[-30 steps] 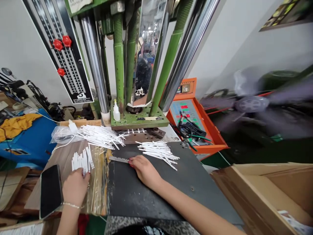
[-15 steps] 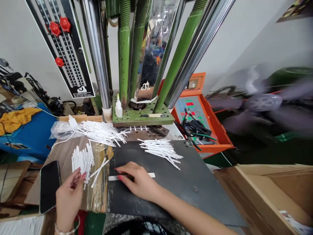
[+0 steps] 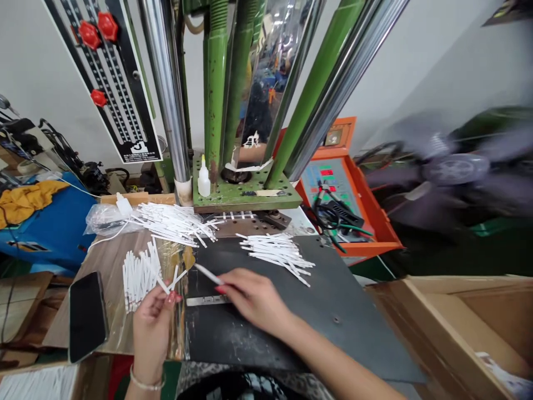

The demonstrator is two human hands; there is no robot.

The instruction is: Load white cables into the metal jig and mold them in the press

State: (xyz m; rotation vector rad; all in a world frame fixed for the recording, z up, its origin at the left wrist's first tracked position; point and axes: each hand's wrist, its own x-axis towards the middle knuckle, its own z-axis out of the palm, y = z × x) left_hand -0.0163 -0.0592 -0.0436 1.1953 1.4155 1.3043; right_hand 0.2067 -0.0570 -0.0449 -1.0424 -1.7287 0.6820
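My left hand [image 3: 154, 314] is closed at the fingertips on a white strip [image 3: 163, 285], beside the taped edge of the table. A second short strip [image 3: 178, 278] crosses close to it. Over the black mat [image 3: 300, 322], my right hand [image 3: 256, 300] pinches a slim white stick-like strip [image 3: 207, 274], which points to the upper left. Beneath that hand lies a narrow metal bar with small notches [image 3: 204, 300], its right end hidden by the fingers. A neat pile of white strips [image 3: 139, 278] lies left of my left hand.
More strips lie in piles at the back left [image 3: 175, 222] and on the mat [image 3: 277, 253]. A green press [image 3: 250, 197] with a small bottle [image 3: 204, 180] stands behind. A phone [image 3: 86, 316] is at left, an orange control box [image 3: 370, 222] and cardboard box [image 3: 449, 333] at right.
My left hand has moved right from the pile to the loose strips. My right hand has lifted off the metal bar and shifted slightly right, a white strip now showing in its fingers.
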